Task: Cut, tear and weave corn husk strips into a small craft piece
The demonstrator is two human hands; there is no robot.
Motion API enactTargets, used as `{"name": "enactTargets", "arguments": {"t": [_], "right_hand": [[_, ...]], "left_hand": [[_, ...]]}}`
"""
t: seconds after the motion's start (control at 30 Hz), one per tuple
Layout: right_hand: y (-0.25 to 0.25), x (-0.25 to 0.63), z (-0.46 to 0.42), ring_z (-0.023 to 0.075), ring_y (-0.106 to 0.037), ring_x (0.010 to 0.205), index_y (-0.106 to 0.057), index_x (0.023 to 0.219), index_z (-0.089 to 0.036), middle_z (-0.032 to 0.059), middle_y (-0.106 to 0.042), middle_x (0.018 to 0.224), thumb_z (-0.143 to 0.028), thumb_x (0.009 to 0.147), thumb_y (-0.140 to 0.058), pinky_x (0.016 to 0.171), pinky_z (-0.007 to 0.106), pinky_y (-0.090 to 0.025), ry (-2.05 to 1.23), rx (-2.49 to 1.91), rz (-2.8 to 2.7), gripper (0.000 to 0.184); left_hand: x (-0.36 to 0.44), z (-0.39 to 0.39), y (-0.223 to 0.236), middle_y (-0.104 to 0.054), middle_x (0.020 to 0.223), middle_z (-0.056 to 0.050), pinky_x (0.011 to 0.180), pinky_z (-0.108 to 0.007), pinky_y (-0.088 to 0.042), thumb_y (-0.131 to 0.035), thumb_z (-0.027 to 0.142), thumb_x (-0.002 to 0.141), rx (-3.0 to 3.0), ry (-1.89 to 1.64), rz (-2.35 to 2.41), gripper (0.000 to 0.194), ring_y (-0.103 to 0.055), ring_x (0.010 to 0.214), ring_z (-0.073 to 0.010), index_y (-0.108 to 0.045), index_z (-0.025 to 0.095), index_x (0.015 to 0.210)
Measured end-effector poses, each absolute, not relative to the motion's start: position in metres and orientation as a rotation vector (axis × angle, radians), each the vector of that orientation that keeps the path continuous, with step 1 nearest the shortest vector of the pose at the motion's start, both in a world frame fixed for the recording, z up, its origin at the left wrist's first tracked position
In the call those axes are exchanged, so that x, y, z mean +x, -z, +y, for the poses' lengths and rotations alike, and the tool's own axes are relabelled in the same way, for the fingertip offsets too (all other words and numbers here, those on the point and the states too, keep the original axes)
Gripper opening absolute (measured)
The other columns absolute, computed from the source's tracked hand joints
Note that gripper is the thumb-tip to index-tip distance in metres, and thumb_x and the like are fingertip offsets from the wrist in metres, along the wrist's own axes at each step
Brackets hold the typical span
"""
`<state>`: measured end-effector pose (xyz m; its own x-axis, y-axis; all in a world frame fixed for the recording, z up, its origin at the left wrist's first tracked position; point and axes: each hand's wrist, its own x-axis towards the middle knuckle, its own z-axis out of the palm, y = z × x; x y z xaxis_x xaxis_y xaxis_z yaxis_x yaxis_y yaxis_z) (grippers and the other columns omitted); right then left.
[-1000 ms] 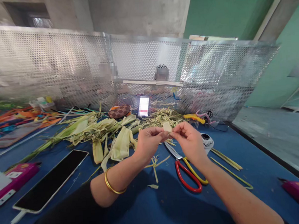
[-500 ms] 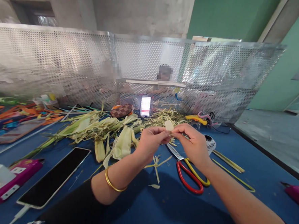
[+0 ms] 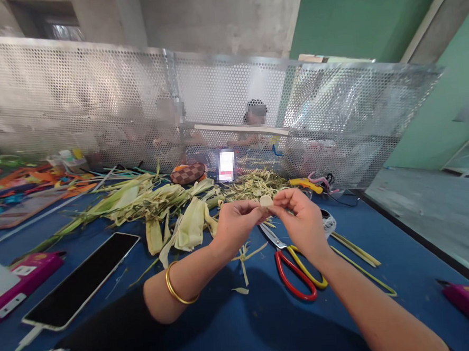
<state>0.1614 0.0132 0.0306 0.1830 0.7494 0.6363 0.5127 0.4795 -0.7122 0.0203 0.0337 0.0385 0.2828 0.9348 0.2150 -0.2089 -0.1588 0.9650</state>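
Head view: left grip and right grip both pinched closed, thumb to fingertips, on the piece, a small pale flat bit, probably husk. Piece sits right between the two grips, raised off the surface, upper part sticking up past the thumbs; lower edge covered by fingers, so any fold there can't be told. Handling, judging by looks: next to no weight, thin, bendy but with enough body to stand up from the pinch; maybe a bit smooth, so a loose hold could let it slide. Likely to crease or split along the grain if tugged apart or twisted hard. Best hold: low corners, thumb against fingertip each side, light pressure, roughly where both grips have it; free top edge looks the easiest part to tear. Around the grips: scissors below and between them, blades toward the gap; strips below left grip; husks left of it; shreds just beyond both; roll just right of right grip, partly hidden by it; stalks farther right.
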Motion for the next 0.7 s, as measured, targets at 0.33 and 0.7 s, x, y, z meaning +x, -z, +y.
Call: {"name": "enactTargets", "arguments": {"t": [0.33,0.7], "right_hand": [[-0.0313,0.1619,0.0133,0.0158,-0.06,0.069,-0.052,0.082,-0.022,-0.0001,-0.061,0.074,-0.023,0.075,-0.064,0.068,0.031,-0.05,-0.292,-1.125,-1.491,0.013],[-0.0356,0.1607,0.0071,0.0186,-0.062,0.08,-0.061,0.082,-0.024,0.0037,-0.064,0.084,-0.02,0.087,-0.051,0.075,0.033,-0.049,0.068,-1.014,-1.766,0.012]], "left_hand": [[0.0184,0.0383,-0.0364,-0.064,0.061,-0.003,0.062,-0.024,-0.046,-0.07,0.028,0.066,1.195,-1.085,0.706,0.015,-0.056,0.057,-0.0098,-0.067,0.015,0.061],[0.0154,0.0356,-0.0404,-0.058,0.058,-0.001,0.057,-0.023,-0.045,-0.07,0.027,0.063,1.077,-1.06,0.657,0.016,-0.053,0.058,-0.0106,-0.062,0.014,0.059]]}}
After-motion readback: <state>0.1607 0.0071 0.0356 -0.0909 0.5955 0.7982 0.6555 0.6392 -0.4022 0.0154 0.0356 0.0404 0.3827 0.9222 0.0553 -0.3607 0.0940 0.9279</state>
